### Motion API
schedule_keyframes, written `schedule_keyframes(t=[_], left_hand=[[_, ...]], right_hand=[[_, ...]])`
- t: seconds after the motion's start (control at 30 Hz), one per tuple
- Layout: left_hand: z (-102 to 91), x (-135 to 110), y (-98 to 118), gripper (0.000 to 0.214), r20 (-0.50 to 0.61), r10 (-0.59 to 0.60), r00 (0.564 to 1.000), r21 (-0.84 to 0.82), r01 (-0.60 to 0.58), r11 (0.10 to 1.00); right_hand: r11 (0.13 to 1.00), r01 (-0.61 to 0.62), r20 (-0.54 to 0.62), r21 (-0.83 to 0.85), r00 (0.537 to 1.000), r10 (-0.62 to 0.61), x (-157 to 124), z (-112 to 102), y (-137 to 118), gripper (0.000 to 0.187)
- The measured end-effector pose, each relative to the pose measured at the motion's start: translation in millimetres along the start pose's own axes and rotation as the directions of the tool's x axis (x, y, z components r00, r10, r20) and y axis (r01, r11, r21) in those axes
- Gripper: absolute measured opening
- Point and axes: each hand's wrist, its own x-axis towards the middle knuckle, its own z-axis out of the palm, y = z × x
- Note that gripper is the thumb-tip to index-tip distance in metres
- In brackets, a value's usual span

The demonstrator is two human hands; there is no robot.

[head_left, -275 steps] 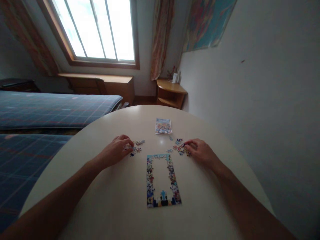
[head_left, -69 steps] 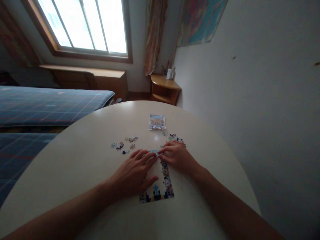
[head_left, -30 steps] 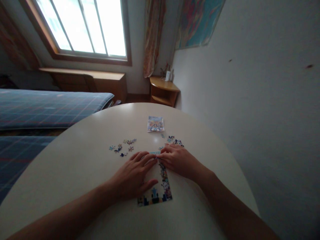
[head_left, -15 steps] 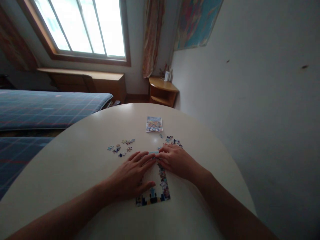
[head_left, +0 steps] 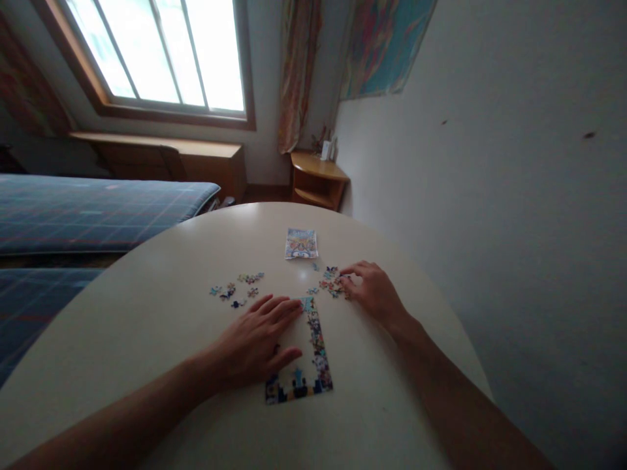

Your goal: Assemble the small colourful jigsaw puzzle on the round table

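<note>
Frame (head_left: pixel 317 352) is lying on the table (head_left: pixel 157 313); left hand (head_left: pixel 255 343) is pressing it, fingers spread flat. Right hand (head_left: pixel 375 294), fingers curled, is touching loose pieces (head_left: pixel 332 285) just beyond; pinch not discernible. Pieces are probably handling light, thin, slippery: edge-pinching suits.

Left, plaid bed (head_left: pixel 98 209); window (head_left: pixel 161 52) behind; curtain (head_left: pixel 296 72); corner shelf (head_left: pixel 316 177); wall poster (head_left: pixel 386 46).
</note>
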Motion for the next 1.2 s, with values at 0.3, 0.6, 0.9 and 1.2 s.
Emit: schedule_keyframes(t=[0.3,0.6,0.9,1.2], left_hand=[[2.5,-3,-2,0.062,0.015,0.011,1.0,0.018,-0.011,1.0],[3.2,-4,-5,0.059,0.019,0.007,1.0,-0.003,-0.007,1.0],[2.3,-3,-7,0.056,0.024,-0.001,1.0,-0.03,0.002,1.0],[4.8,-4,-9,0.052,-0.014,0.023,1.0,-0.006,-0.023,1.0]], right_hand=[[0.993,-0.106,0.042,0.046,0.994,0.104,2,15,6,0.022],[0.957,-0.214,0.192,0.198,0.965,0.176,1,-2,38,0.024],[0.976,-0.182,0.226,0.119,0.962,0.152,0,-6,41,0.023],[0.981,-0.097,0.043,0.17,0.995,0.091,1,10,12,0.017]])
